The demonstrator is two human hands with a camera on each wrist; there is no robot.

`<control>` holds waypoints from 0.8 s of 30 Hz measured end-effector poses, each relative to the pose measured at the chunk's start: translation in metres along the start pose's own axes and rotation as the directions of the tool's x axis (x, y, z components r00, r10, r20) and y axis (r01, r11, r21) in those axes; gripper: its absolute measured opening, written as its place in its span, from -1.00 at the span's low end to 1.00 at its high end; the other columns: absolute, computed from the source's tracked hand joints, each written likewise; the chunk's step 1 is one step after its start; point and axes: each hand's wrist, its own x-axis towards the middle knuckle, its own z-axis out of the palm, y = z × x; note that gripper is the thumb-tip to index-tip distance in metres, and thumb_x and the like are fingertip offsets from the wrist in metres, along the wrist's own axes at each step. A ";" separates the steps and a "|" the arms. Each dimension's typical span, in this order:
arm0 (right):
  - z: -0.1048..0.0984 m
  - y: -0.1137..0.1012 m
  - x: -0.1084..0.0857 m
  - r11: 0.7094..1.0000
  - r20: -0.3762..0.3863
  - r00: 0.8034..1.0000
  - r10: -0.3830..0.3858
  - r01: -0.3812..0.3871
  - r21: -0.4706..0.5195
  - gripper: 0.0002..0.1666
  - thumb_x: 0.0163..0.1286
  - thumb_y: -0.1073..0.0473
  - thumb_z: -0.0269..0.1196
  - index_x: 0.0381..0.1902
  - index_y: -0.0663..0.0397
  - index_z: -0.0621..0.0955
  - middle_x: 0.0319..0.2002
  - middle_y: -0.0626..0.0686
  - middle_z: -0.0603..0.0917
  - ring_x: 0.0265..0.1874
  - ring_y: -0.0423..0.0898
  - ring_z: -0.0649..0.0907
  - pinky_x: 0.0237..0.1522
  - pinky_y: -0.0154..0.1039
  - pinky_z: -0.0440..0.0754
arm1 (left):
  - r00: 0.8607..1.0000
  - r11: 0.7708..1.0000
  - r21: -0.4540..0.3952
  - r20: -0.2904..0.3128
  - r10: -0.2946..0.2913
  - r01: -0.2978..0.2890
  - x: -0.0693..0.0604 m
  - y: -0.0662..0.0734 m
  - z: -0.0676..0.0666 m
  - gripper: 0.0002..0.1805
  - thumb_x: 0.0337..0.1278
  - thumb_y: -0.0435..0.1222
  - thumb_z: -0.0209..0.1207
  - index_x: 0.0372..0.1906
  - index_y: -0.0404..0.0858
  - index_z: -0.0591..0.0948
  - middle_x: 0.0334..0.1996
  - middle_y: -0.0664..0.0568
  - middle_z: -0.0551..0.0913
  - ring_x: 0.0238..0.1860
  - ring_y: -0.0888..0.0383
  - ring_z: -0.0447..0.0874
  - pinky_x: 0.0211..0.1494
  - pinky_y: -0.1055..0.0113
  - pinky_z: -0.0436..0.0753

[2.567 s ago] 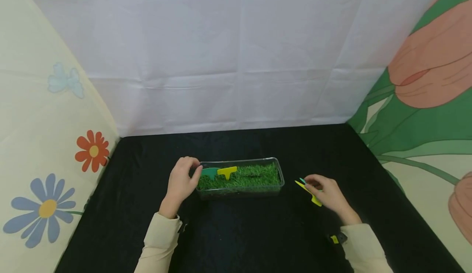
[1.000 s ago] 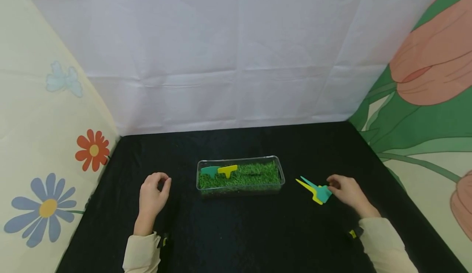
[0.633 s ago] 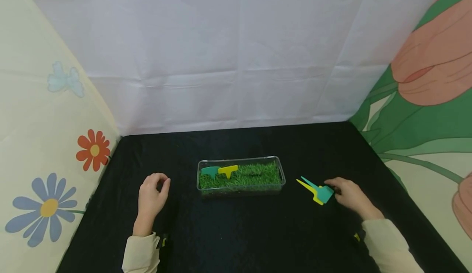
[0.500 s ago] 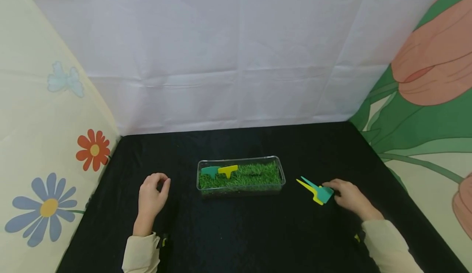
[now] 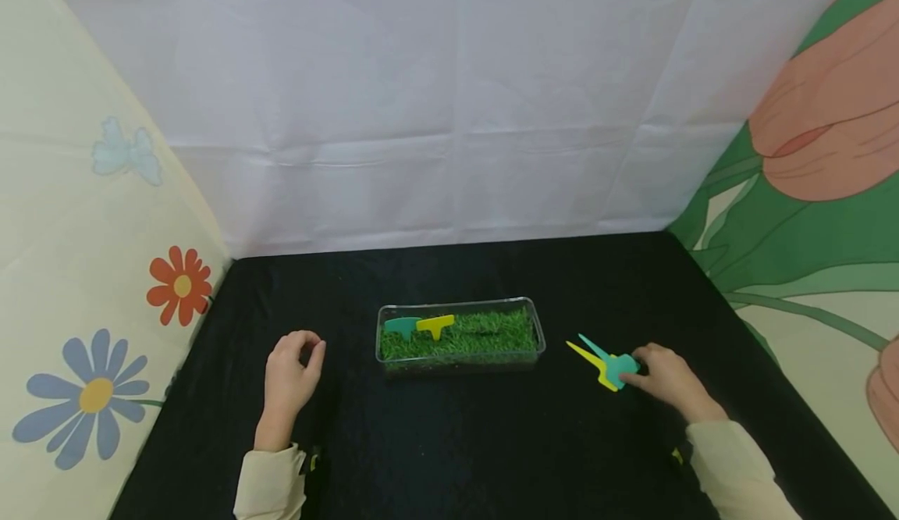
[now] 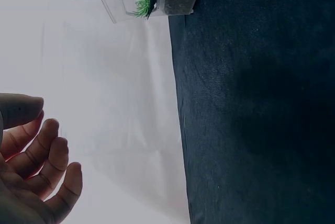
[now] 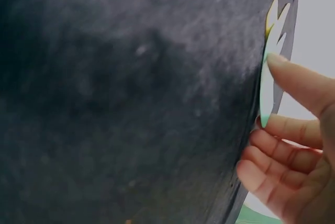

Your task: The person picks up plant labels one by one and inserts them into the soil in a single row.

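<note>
My right hand (image 5: 670,379) pinches the wide head of a teal plant label (image 5: 618,368) between thumb and fingers; in the right wrist view the thumb (image 7: 293,77) lies on the label's face. A yellow plant label (image 5: 590,360) lies partly beneath it on the black cloth. My left hand (image 5: 291,372) holds nothing, its fingers loosely bent, left of a clear tray (image 5: 460,362) filled with artificial grass (image 5: 492,333). At the tray's left end a teal T-shaped label (image 5: 402,326) and a yellow one (image 5: 435,325) stand in the grass.
Black cloth (image 5: 449,442) covers the table. A white sheet (image 5: 449,114) hangs behind it, with flower-printed panels at the left (image 5: 77,270) and right (image 5: 808,254).
My left hand has left the tray and come to rest further left. The right hand drew back from the labels, then closed on the teal one's head; that label has shifted slightly.
</note>
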 end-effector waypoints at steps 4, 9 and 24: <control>-0.001 -0.002 0.000 0.999 0.007 1.000 0.027 -0.027 0.031 -0.61 0.02 0.16 0.37 -0.37 0.43 0.56 -0.46 0.15 0.54 -0.52 -0.02 0.52 -0.51 -0.10 0.50 | 1.000 1.000 0.002 0.002 -0.006 0.006 -0.001 0.000 0.000 -0.88 -0.09 -0.52 0.25 -0.50 -0.33 0.53 -0.54 -0.08 0.52 -0.49 -0.05 0.45 -0.43 0.15 0.43; -0.001 -0.003 0.000 0.995 0.013 0.998 0.065 -0.066 0.073 -0.71 0.07 0.24 0.33 -0.38 0.40 0.53 -0.51 0.12 0.55 -0.58 -0.07 0.52 -0.58 -0.16 0.47 | 1.000 1.000 0.003 0.011 -0.015 0.015 -0.001 0.001 -0.001 -0.89 -0.08 -0.51 0.24 -0.50 -0.33 0.53 -0.54 -0.07 0.52 -0.48 -0.05 0.45 -0.43 0.15 0.43; -0.002 -0.007 0.000 0.986 -0.121 0.992 0.038 -0.018 0.166 -0.78 0.12 0.44 0.18 -0.23 0.41 0.53 -0.47 0.12 0.56 -0.51 0.00 0.53 -0.50 -0.09 0.47 | 0.997 0.999 0.002 0.050 -0.054 0.054 -0.002 0.002 0.000 -0.90 -0.05 -0.50 0.23 -0.48 -0.33 0.53 -0.52 -0.09 0.53 -0.45 -0.06 0.46 -0.40 0.13 0.46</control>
